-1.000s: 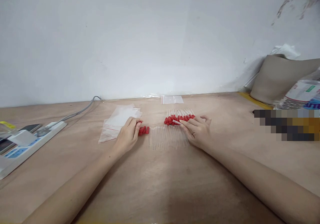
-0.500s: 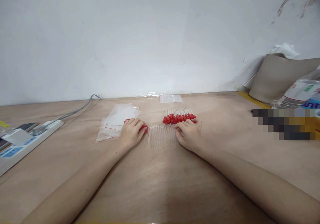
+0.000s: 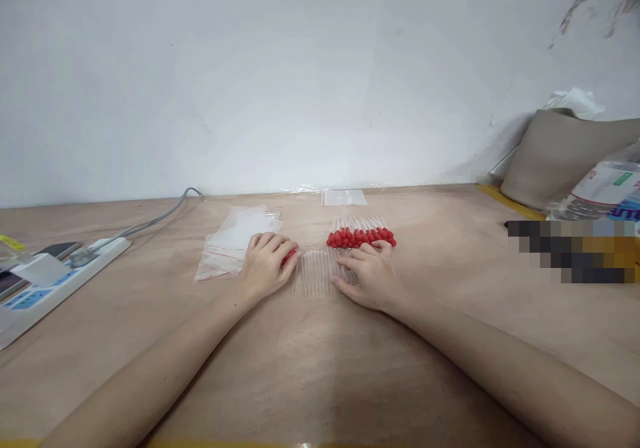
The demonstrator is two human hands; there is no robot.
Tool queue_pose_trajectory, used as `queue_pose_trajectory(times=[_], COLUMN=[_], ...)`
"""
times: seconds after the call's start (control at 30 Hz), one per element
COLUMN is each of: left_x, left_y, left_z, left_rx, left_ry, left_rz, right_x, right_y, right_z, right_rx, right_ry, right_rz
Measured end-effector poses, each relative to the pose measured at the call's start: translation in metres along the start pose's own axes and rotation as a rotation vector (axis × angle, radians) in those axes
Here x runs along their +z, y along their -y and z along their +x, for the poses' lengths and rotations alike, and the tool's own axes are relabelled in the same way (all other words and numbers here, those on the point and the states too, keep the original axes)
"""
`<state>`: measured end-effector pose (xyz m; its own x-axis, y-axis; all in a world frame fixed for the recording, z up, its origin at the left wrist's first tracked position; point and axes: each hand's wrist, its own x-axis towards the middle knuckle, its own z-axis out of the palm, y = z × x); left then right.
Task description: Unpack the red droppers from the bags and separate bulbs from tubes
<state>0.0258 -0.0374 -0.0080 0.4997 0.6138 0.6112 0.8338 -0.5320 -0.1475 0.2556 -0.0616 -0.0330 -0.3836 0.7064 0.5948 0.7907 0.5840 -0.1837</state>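
Clear thin tubes lie side by side in a row on the table between my hands. My left hand is closed over red rubber bulbs, with a little red showing by the thumb and fingers, at the left end of the row. Over the right end of the tubes, my right hand rests with fingers spread, its fingertips touching them. Just beyond it sits a bundle of droppers with red bulbs, their clear tubes pointing to the wall.
Clear zip bags lie left of my left hand, and a small bag is by the wall. A power strip with a grey cable and a phone are at left. A plastic bottle and a grey-brown container stand at right.
My right hand has spread its fingers and reached slightly left and nearer over the tubes. My left thumb has moved a little right, by the first tubes.
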Motion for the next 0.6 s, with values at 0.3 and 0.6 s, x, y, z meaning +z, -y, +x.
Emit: queue_pose_trajectory(times=[0.3,0.6], left_x=[0.022,0.047], left_y=[-0.021,-0.028], left_z=[0.048,0.078], left_rx=[-0.085,-0.046], left_ry=[0.152,0.288], left_rz=[-0.217,-0.492], right_x=[0.002,0.011], right_y=[-0.005,-0.022], right_z=[-0.002,-0.003], right_rx=[-0.054,-0.016], right_ry=[-0.04,-0.218], right_rz=[0.0,-0.025])
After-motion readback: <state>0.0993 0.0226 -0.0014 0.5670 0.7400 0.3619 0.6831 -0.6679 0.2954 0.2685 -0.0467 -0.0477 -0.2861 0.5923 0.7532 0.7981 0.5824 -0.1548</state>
